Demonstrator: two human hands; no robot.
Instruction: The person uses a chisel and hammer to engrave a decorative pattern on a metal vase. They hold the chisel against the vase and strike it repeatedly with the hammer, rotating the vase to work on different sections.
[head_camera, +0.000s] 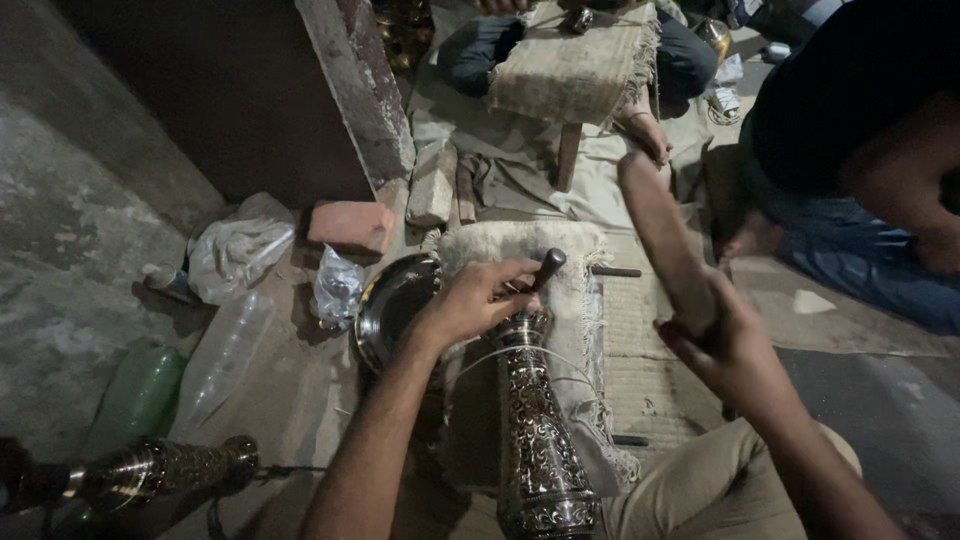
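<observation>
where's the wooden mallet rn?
Head view, right of centre: the wooden mallet is raised in the right hand, above the woven mat, just right of the engraved metal vase and the left hand.

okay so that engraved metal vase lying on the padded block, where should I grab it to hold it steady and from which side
Grip the engraved metal vase around its narrow neck, near where the left hand sits with the punch tool, coming from the left. The neck looks slimmest there, and the wide base points toward you. That probably keeps clear of the right hand and its wooden mallet.
</observation>
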